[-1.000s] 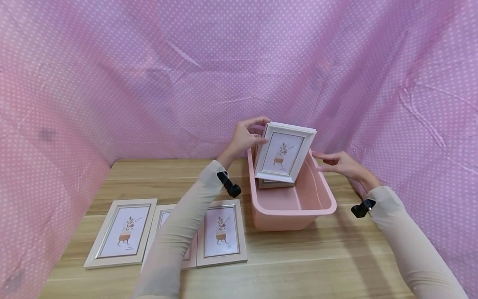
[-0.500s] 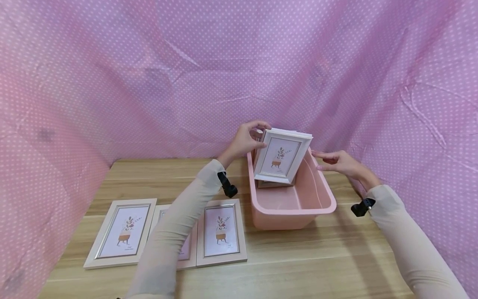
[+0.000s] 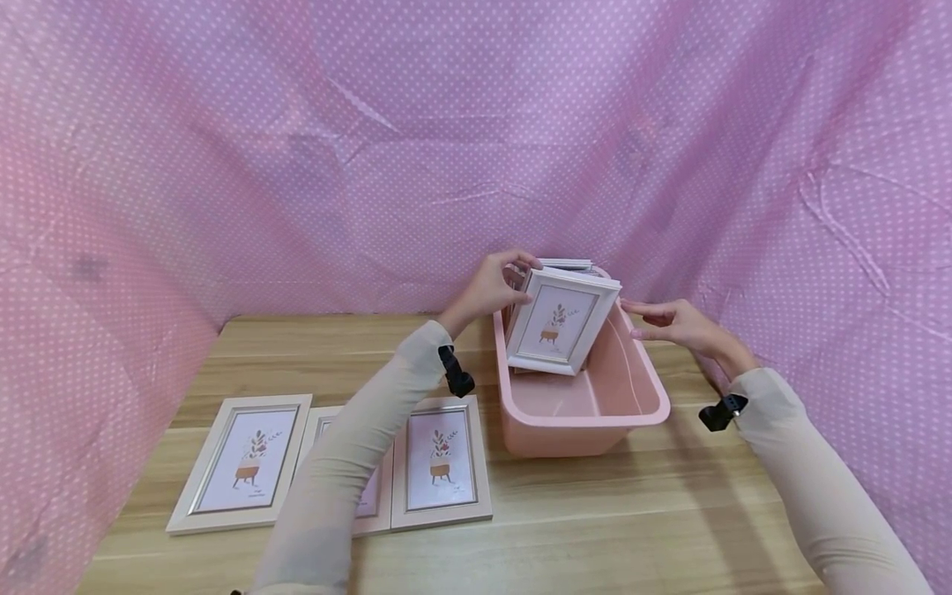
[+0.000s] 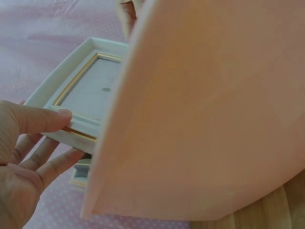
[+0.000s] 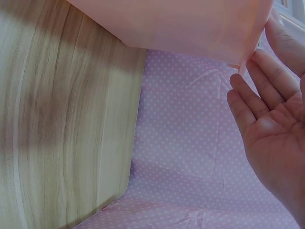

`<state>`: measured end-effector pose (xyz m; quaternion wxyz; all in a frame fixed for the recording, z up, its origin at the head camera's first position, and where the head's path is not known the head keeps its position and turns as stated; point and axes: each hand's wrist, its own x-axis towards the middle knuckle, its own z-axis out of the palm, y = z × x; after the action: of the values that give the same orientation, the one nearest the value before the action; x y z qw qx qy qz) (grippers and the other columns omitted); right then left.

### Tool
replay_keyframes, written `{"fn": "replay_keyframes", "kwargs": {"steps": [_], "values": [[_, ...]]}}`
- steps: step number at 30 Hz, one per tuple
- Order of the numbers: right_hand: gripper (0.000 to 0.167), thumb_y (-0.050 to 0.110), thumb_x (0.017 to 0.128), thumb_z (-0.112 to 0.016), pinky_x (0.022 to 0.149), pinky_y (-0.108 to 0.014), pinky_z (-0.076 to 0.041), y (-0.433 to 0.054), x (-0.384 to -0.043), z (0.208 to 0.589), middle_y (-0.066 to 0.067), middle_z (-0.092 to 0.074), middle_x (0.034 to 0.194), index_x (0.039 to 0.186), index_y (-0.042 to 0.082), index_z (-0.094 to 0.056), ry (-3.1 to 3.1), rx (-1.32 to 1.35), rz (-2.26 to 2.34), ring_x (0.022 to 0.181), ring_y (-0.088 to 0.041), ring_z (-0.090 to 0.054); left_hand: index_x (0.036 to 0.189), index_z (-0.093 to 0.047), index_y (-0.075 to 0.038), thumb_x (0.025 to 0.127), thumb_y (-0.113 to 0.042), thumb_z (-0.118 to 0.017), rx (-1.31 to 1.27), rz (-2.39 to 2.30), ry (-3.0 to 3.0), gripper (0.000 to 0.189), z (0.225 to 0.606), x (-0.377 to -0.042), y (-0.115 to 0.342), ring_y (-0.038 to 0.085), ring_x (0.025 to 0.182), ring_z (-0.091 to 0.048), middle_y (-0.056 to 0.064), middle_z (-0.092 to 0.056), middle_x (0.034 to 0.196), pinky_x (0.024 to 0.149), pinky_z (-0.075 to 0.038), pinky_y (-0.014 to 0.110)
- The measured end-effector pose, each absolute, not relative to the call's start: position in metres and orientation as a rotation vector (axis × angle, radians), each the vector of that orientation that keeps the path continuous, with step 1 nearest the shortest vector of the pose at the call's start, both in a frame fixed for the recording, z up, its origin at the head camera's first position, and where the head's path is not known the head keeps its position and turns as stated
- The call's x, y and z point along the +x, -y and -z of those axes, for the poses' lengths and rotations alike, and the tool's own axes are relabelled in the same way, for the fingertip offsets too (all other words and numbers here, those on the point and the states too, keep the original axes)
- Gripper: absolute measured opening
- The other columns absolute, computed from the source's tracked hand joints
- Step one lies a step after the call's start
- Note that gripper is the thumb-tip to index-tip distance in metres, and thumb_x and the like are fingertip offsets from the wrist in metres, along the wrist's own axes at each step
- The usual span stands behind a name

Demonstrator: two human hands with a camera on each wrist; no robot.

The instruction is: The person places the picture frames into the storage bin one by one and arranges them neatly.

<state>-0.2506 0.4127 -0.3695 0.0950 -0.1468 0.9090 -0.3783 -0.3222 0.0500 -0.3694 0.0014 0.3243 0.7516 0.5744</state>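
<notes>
Frame (image 3: 563,321), white, gold-lined, tilted, plant print (image 3: 554,327)

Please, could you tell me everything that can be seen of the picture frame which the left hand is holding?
The picture frame is white, rectangular and stepped at the edges, with thin gold-looking inner trim; whether it is wood or plastic is unclear. Its print shows a leafy plant in an orange pot on legs. It stands tilted inside the pink bin, partly above the rim. The left hand pinches its side, thumb in front. I cannot tell what supports its lower edge.
</notes>
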Motion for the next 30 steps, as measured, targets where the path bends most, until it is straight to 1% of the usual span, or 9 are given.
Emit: {"fn": "replay_keyframes", "kwargs": {"steps": [8, 12, 16, 20, 23, 27, 28, 30], "values": [[0.058, 0.02, 0.094, -0.075, 0.103, -0.002, -0.037, -0.414, -0.252, 0.372, -0.015, -0.048, 0.153, 0.146, 0.005, -0.054, -2.717, -0.488, 1.101, 0.144, -0.041, -0.041, 0.119, -0.067, -0.004, 0.077, 0.012, -0.081, 0.99, -1.769, -2.398, 0.048, 0.379, -0.323, -0.05, 0.028, 0.095, -0.07, 0.017, -0.068, 0.116, 0.08, -0.062, 0.031], [0.057, 0.022, 0.094, -0.075, 0.102, -0.002, -0.037, -0.415, -0.252, 0.373, -0.014, -0.048, 0.153, 0.145, 0.007, -0.055, -2.723, -0.473, 1.103, 0.144, -0.04, -0.042, 0.12, -0.067, -0.003, 0.076, 0.014, -0.08, 0.993, -1.78, -2.386, 0.048, 0.382, -0.325, -0.051, 0.03, 0.095, -0.07, 0.019, -0.067, 0.117, 0.079, -0.062, 0.03], [0.058, 0.022, 0.093, -0.075, 0.102, -0.002, -0.037, -0.415, -0.252, 0.372, -0.013, -0.048, 0.153, 0.146, 0.008, -0.055, -2.713, -0.467, 1.114, 0.144, -0.041, -0.042, 0.121, -0.068, -0.002, 0.077, 0.014, -0.079, 1.002, -1.77, -2.384, 0.048, 0.384, -0.328, -0.052, 0.029, 0.092, -0.07, 0.019, -0.069, 0.116, 0.076, -0.061, 0.027], [0.058, 0.022, 0.094, -0.075, 0.103, -0.002, -0.037, -0.415, -0.252, 0.372, -0.013, -0.048, 0.154, 0.146, 0.008, -0.055, -2.695, -0.47, 1.13, 0.145, -0.04, -0.041, 0.122, -0.07, -0.003, 0.078, 0.013, -0.08, 0.988, -1.732, -2.403, 0.048, 0.386, -0.33, -0.054, 0.024, 0.087, -0.07, 0.017, -0.07, 0.114, 0.071, -0.058, 0.024], [0.057, 0.022, 0.094, -0.075, 0.108, -0.007, -0.039, -0.415, -0.252, 0.372, -0.012, -0.048, 0.154, 0.146, 0.008, -0.055, -2.709, -0.464, 1.11, 0.145, -0.039, -0.042, 0.121, -0.07, -0.003, 0.077, 0.012, -0.08, 0.968, -1.705, -2.421, 0.048, 0.388, -0.329, -0.054, 0.021, 0.086, -0.069, 0.017, -0.071, 0.114, 0.069, -0.058, 0.023], [0.057, 0.021, 0.093, -0.075, 0.114, -0.023, -0.041, -0.415, -0.252, 0.372, -0.012, -0.048, 0.153, 0.145, 0.007, -0.055, -2.738, -0.461, 1.079, 0.143, -0.039, -0.044, 0.121, -0.07, -0.004, 0.077, 0.01, -0.081, 0.956, -1.678, -2.462, 0.047, 0.39, -0.329, -0.056, 0.02, 0.086, -0.069, 0.016, -0.071, 0.113, 0.069, -0.058, 0.023], [0.057, 0.021, 0.094, -0.075, 0.115, -0.025, -0.041, -0.415, -0.251, 0.371, -0.012, -0.048, 0.153, 0.146, 0.007, -0.055, -2.742, -0.464, 1.078, 0.142, -0.039, -0.045, 0.121, -0.071, -0.004, 0.078, 0.009, -0.082, 0.953, -1.67, -2.476, 0.047, 0.39, -0.329, -0.057, 0.02, 0.086, -0.068, 0.015, -0.071, 0.112, 0.069, -0.058, 0.023], [0.057, 0.019, 0.094, -0.074, 0.114, -0.025, -0.042, -0.415, -0.251, 0.371, -0.013, -0.048, 0.153, 0.146, 0.006, -0.054, -2.745, -0.473, 1.08, 0.141, -0.04, -0.045, 0.121, -0.071, -0.005, 0.078, 0.008, -0.082, 0.953, -1.661, -2.5, 0.047, 0.391, -0.33, -0.058, 0.02, 0.086, -0.067, 0.014, -0.071, 0.111, 0.069, -0.057, 0.023]]}}
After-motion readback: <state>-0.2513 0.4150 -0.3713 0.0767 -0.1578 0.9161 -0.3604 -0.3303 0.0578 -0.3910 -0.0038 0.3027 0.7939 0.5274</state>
